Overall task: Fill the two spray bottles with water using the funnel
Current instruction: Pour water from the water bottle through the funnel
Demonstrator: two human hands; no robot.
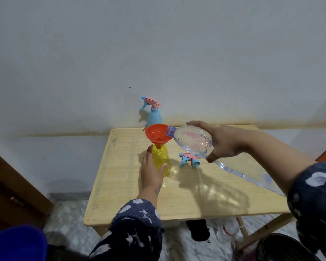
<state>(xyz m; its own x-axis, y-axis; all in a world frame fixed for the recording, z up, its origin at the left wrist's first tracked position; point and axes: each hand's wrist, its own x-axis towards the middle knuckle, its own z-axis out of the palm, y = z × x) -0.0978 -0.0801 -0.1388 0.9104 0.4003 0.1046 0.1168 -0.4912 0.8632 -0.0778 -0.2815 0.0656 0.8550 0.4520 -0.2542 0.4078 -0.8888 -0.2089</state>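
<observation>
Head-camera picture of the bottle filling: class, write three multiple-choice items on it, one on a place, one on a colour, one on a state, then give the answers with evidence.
1. Where does the orange funnel sit?
A. in the yellow bottle's neck
B. flat on the table
C. in the blue bottle

2. What colour is the spray bottle at the wall?
A. green
B. blue
C. white

3. How is the clear water bottle held?
A. upright
B. capped, lying down
C. tilted, mouth at the funnel

Answers: A, its stem enters the yellow bottle, steadied by the left hand; B, the blue bottle stands there; C, the right hand tips the water bottle.
</observation>
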